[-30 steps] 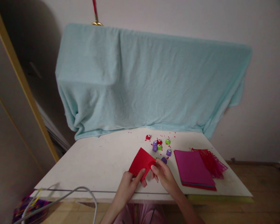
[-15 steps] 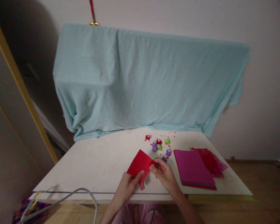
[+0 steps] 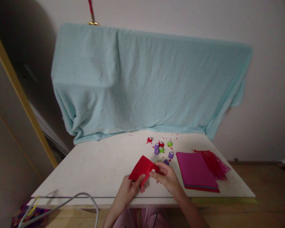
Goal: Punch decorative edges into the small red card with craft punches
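Note:
A red sheet of craft paper is held tilted above the near edge of the table. My left hand pinches its lower edge, thumb on top and fingers beneath. At the sheet's right corner, my right hand is closed on what looks like a small red craft punch, its white button beside the thumb; the fingers hide most of it. Just beyond lie several small craft punches with eye-like white buttons, among them a purple one, a green one and a red one.
Red paper bits are scattered around the punches on the white table. To the right lies a stack of coloured sheets, magenta on top, beside perforated red sheets. A light-blue cloth hangs behind. A grey cable loops at front left.
The red paper has tilted and dipped slightly toward me. My right thumb has shifted a little, and a white round spot now shows beside it. The view has moved slightly.

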{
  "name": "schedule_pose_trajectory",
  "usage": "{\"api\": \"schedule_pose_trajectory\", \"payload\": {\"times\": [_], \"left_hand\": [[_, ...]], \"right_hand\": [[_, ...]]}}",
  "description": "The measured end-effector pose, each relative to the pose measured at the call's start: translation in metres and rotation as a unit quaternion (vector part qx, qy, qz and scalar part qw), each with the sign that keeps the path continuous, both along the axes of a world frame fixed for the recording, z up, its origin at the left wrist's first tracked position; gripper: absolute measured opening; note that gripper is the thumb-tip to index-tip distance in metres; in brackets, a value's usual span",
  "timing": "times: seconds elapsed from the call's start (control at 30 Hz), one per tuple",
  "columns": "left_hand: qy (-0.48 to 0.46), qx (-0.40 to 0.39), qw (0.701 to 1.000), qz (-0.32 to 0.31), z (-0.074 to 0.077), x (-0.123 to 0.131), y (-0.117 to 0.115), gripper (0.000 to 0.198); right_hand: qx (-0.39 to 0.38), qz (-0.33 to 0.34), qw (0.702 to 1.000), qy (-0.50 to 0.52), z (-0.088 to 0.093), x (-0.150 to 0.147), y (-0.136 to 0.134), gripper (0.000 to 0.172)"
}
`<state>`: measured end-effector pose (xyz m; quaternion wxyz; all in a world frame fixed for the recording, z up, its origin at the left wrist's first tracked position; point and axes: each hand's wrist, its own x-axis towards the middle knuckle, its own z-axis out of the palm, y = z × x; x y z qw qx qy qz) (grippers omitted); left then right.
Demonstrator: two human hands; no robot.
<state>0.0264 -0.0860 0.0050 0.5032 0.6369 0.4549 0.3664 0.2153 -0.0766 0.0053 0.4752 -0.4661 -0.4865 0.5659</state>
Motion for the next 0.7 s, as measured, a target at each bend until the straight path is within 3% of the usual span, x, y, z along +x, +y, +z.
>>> {"api": "schedule_pose_trajectory", "payload": {"times": [0.33, 0.7], "left_hand": [[0.031, 0.032, 0.999, 0.002, -0.0015, -0.0062, 0.0016, 0.050], [0.024, 0.015, 0.999, -0.019, 0.0036, -0.0057, -0.0012, 0.043]], "right_hand": [[0.003, 0.022, 1.000, -0.013, 0.0008, 0.0005, -0.0002, 0.036], [0.019, 0.025, 0.999, -0.027, 0.0035, 0.0006, -0.0035, 0.030]]}}
